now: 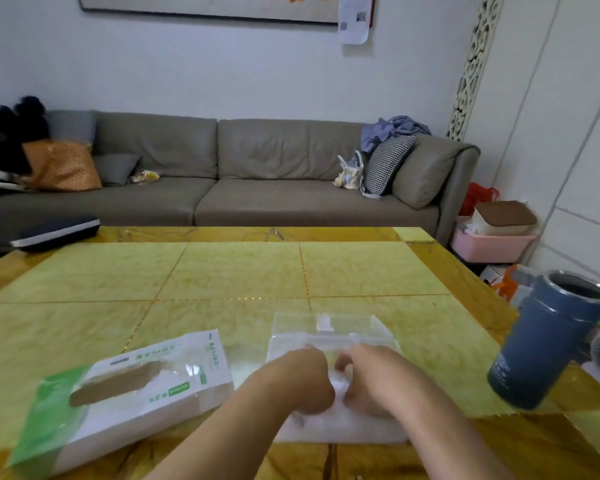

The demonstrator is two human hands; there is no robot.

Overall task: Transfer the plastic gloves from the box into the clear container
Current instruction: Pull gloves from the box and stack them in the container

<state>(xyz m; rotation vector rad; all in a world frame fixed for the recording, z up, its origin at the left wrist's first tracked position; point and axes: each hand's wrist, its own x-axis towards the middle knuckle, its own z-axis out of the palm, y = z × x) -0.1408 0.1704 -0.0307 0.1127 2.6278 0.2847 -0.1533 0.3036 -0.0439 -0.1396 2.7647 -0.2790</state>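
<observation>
**Both hands on the glove stack at the clear container**

The clear container is taken as the landmark; it sits on the yellow tiled tabletop, toward the near edge, with its lid seen raised at the far side.

A whitish stack of plastic gloves is seen directly in front of the container, on its near side, lying partly on the tabletop and reaching up to the container's front wall. How far the stack enters the container cannot be told; the picture is blurred there.

The left hand is held at the stack's left part, just in front of the container, fingers curled down onto the gloves. The right hand is set close beside it, also curled onto the gloves. Each grip appears clamped on the glove material, the fingertips being partly hidden.

The glove box, white with green print and an oval opening on top, is laid flat to the left of the container, angled, clear of both hands.

A blue tumbler is seen well to the right of the container, open at the top. A grey sofa is seen beyond the container, past the tabletop's far edge.
</observation>
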